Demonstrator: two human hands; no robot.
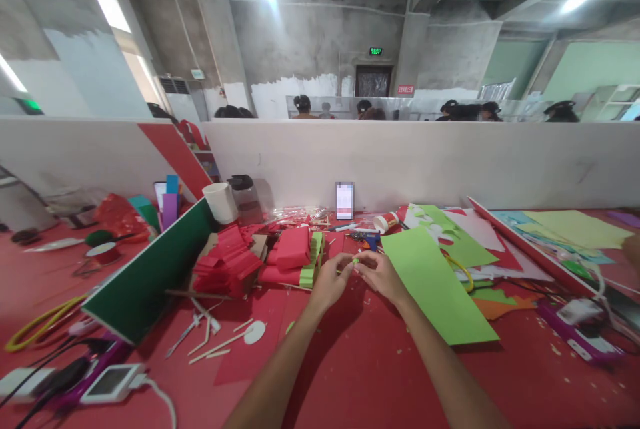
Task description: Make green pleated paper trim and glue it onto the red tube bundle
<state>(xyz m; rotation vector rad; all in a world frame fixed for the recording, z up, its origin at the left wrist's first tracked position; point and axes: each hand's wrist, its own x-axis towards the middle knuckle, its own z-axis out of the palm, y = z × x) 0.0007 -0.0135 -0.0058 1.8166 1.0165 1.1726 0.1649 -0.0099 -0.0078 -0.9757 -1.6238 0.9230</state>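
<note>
My left hand (332, 280) and my right hand (379, 274) meet over the red table (360, 362), fingertips pinched together. Between them is a small green piece (355, 261), likely paper, mostly covered by the fingers. Beside my right arm lies a large light-green sheet (437, 285). Left of my left hand are red folded paper blocks (293, 247) with green-edged strips (313, 259) at their right side. Farther left sits a pile of red paper pieces (227, 262).
Wooden sticks (220, 345) and a white disc (255, 331) lie at the front left. A green divider board (150, 275) stands on the left, a red-edged one (530, 249) on the right. A phone (345, 201) leans against the white partition (425, 162). Behind my hands is a glue gun (371, 241).
</note>
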